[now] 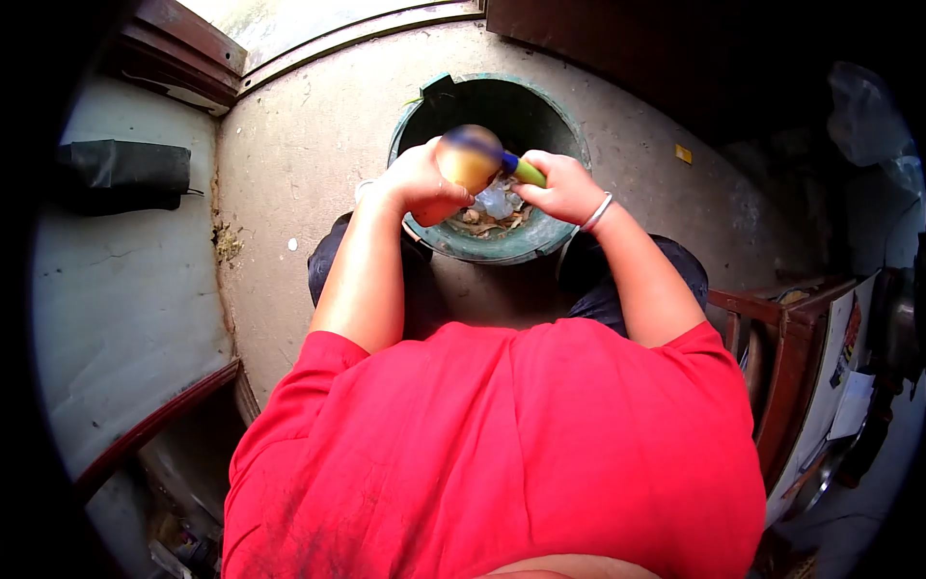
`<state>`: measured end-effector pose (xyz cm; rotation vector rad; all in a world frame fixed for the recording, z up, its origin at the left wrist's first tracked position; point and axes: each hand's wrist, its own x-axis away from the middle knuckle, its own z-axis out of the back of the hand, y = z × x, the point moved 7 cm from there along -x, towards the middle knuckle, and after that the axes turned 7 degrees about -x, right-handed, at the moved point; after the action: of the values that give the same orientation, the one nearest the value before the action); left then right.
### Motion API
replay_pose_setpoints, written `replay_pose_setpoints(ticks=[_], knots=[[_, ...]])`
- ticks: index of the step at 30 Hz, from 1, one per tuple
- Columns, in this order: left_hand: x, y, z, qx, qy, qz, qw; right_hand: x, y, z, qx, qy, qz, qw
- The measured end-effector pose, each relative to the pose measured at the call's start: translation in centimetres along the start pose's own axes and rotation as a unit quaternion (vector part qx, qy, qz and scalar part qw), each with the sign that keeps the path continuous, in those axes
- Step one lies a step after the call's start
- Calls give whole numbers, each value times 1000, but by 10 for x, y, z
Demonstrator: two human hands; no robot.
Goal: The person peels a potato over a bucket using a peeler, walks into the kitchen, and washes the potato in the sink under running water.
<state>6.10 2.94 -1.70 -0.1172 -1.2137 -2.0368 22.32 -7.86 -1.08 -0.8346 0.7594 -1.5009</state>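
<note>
Red T-shirt [502, 454] takes up the lower middle; the person sits with knees apart, dark trousers [667, 275]. Concrete-like floor [299, 135], grey-brown, scuffed. Pale panel [135, 289] at left, cracked and stained, dark red trim; a black pouch [130, 172] lies against it. Round green bin [502, 253] between the knees, rim worn, scraps inside. At right, a white board [820, 386] bears a multicoloured print [849, 335], lettering too small to read, and a white paper [853, 405], any text equally unreadable.

2 bare hands over the bin. Left hand [417, 181]: fingers wrapped round a roundish thing [467, 169]. Right hand [561, 188]: fingers closed on the handle [530, 174] of a tool.

Roundish thing: yellow-tan, smooth-looking, blurred, above the bin's opening, near the left side of it. Dark blue smear across its top; cannot tell whether that belongs to it or to the tool. Handle: lime green, blue toward the roundish thing. Under it, crumpled clear plastic [498, 200] among brown scraps. Pale band [598, 211] on the right wrist. Smallest: a yellow scrap [683, 153] on the floor, markings illegible.
</note>
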Motion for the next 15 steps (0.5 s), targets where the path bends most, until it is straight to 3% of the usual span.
replay_pose_setpoints(ticks=[4,6,15], knots=[[-2,-9,0,-27,17,17,999,-10,-10,-11,28,19,-36,999],[-4,-6,1,-28,33,-20,999,-15,-6,-11,58,28,-73,995],[2,-6,6,-25,48,-10,999,-14,-9,-16,128,57,-62,988]])
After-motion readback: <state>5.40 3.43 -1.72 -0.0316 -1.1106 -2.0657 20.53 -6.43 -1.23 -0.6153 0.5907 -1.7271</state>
